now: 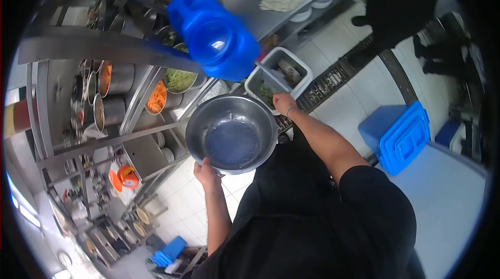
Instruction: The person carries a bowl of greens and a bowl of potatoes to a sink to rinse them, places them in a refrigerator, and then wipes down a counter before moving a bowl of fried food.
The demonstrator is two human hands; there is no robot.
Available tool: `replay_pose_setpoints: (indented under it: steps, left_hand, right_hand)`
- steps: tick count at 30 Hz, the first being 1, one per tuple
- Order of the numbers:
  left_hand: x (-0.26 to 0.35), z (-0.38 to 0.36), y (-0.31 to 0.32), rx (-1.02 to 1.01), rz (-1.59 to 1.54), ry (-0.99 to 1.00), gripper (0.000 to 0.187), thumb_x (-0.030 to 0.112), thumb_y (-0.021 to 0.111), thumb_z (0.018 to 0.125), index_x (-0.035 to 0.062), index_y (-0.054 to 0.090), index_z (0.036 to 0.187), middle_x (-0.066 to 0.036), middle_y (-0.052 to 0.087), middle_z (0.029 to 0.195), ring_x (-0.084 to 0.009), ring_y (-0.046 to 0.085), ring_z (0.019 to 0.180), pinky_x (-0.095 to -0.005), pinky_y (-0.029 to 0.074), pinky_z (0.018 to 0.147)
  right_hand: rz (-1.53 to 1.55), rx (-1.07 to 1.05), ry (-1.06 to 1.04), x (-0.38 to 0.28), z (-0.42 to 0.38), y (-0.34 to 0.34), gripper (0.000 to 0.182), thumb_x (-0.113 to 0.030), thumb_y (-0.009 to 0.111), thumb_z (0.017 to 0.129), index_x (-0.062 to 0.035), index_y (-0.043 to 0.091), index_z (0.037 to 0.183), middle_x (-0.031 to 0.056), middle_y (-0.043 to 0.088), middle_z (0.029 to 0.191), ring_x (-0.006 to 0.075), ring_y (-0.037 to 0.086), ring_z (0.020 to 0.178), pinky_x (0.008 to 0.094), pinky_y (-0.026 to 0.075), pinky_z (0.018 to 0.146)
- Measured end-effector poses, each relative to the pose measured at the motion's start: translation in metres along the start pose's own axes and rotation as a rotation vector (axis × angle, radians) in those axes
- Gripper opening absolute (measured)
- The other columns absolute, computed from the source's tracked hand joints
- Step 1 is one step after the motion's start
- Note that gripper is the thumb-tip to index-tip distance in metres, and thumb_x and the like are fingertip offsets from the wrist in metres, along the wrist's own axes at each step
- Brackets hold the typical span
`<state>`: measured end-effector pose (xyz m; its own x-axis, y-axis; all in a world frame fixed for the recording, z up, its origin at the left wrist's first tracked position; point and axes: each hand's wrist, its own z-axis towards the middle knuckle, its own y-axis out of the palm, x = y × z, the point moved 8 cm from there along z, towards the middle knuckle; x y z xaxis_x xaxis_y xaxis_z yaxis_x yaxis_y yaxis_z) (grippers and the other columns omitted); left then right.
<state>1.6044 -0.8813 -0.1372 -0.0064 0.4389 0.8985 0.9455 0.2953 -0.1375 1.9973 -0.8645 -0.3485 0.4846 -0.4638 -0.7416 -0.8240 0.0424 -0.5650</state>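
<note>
A large round metal bowl (233, 141) is held in front of the body, with a little clear liquid or wet shine at its bottom. My left hand (208, 175) grips the bowl's rim at its lower left, thumb over the edge. My right hand (284, 103) is closed at the edge of a white-rimmed bin (259, 78) with green scraps inside; whatever the fingers hold, if anything, is too small to make out. Beside that bin is a second white container (307, 70) with mixed waste.
A big blue plastic jug (213, 39) stands on the counter above the bowl. Shelves at left hold pots of shredded orange (156, 97) and green food (179, 80). A blue lidded box (403, 138) is at right. Another person in dark clothes (403, 5) is at upper right.
</note>
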Motion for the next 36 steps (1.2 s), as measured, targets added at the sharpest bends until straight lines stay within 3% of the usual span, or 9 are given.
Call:
replay_pose_setpoints:
  steps: [4, 7, 10, 13, 17, 21, 24, 27, 36]
  left_hand:
    - [-0.014, 0.010, -0.031, -0.068, -0.111, -0.056, 0.027, -0.004, 0.057, 0.084, 0.0004, 0.056, 0.111, -0.012, 0.067, 0.106, -0.0291, 0.067, 0.100, -0.0417, 0.056, 0.087]
    - [-0.022, 0.015, -0.042, -0.128, -0.152, -0.155, 0.030, -0.003, 0.057, 0.084, 0.0014, 0.055, 0.113, -0.012, 0.067, 0.109, -0.0289, 0.068, 0.100, -0.0429, 0.056, 0.089]
    - [-0.027, 0.017, -0.037, -0.222, -0.153, -0.170, 0.029, -0.004, 0.056, 0.086, 0.0005, 0.054, 0.115, -0.013, 0.066, 0.113, -0.0292, 0.067, 0.103, -0.0457, 0.057, 0.091]
    - [-0.029, -0.006, -0.005, -0.377, -0.100, -0.246, 0.027, -0.002, 0.059, 0.091, 0.0009, 0.056, 0.117, -0.014, 0.067, 0.113, -0.0268, 0.066, 0.105, -0.0436, 0.056, 0.090]
    - [-0.058, -0.051, 0.071, -0.687, 0.035, -0.324, 0.026, 0.002, 0.060, 0.093, -0.0013, 0.058, 0.119, -0.015, 0.068, 0.111, -0.0275, 0.069, 0.101, -0.0438, 0.058, 0.088]
    - [-0.103, -0.115, 0.131, -0.931, 0.148, -0.358, 0.025, 0.011, 0.061, 0.099, -0.0004, 0.056, 0.121, -0.015, 0.068, 0.112, -0.0256, 0.068, 0.097, -0.0426, 0.059, 0.082]
    - [-0.116, -0.174, 0.159, -1.100, 0.204, -0.485, 0.033, 0.020, 0.061, 0.101, 0.0005, 0.051, 0.126, -0.015, 0.061, 0.120, -0.0282, 0.067, 0.101, -0.0403, 0.059, 0.075]
    - [-0.154, -0.194, 0.171, -1.251, 0.648, -0.555, 0.038, 0.027, 0.060, 0.102, 0.0005, 0.051, 0.128, -0.014, 0.059, 0.122, -0.0287, 0.066, 0.102, -0.0407, 0.059, 0.080]
    - [-0.184, -0.253, 0.236, -1.478, 0.909, -0.441, 0.041, 0.035, 0.057, 0.103, 0.0046, 0.055, 0.130, -0.011, 0.061, 0.123, -0.0232, 0.062, 0.109, -0.0391, 0.055, 0.089]
  right_hand:
    - [0.146, 0.105, 0.352, 0.032, -0.063, -0.031, 0.028, -0.031, 0.056, 0.088, -0.0082, 0.073, 0.087, 0.0165, 0.072, 0.092, 0.0371, 0.067, 0.090, 0.0462, 0.052, 0.085]
    - [0.225, -0.225, 0.499, 0.052, -0.107, -0.022, 0.056, -0.051, 0.054, 0.095, -0.0064, 0.066, 0.126, 0.0194, 0.065, 0.129, 0.0362, 0.062, 0.117, 0.0479, 0.051, 0.096]
    - [0.666, -0.061, 0.621, 0.059, -0.169, -0.018, 0.073, -0.066, 0.054, 0.093, -0.0101, 0.054, 0.140, 0.0139, 0.055, 0.140, 0.0327, 0.059, 0.119, 0.0489, 0.053, 0.092]
    - [1.124, -0.198, 0.634, 0.065, -0.216, -0.010, 0.084, -0.072, 0.052, 0.092, -0.0110, 0.042, 0.150, 0.0125, 0.040, 0.152, 0.0361, 0.052, 0.127, 0.0544, 0.051, 0.097]
    - [1.168, -0.141, 0.588, 0.078, -0.282, -0.034, 0.080, -0.067, 0.055, 0.094, -0.0052, 0.048, 0.144, 0.0165, 0.057, 0.136, 0.0304, 0.056, 0.126, 0.0496, 0.053, 0.096]
    - [1.166, 0.168, 0.639, 0.133, -0.356, -0.064, 0.056, -0.034, 0.073, 0.092, -0.0012, 0.055, 0.134, 0.0161, 0.066, 0.118, 0.0270, 0.067, 0.101, 0.0436, 0.057, 0.086]
    - [1.197, 0.471, 0.690, 0.180, -0.421, -0.091, 0.046, -0.010, 0.073, 0.086, -0.0010, 0.058, 0.129, 0.0167, 0.067, 0.113, 0.0272, 0.069, 0.092, 0.0414, 0.059, 0.079]
    - [1.318, 0.667, 0.652, 0.215, -0.481, -0.111, 0.042, -0.003, 0.068, 0.083, -0.0005, 0.059, 0.125, 0.0154, 0.068, 0.104, 0.0257, 0.070, 0.086, 0.0397, 0.060, 0.070]
    - [1.351, 1.287, 0.784, 0.287, -0.622, -0.152, 0.033, -0.006, 0.065, 0.080, -0.0054, 0.061, 0.112, 0.0063, 0.066, 0.087, 0.0186, 0.064, 0.067, 0.0348, 0.049, 0.051]
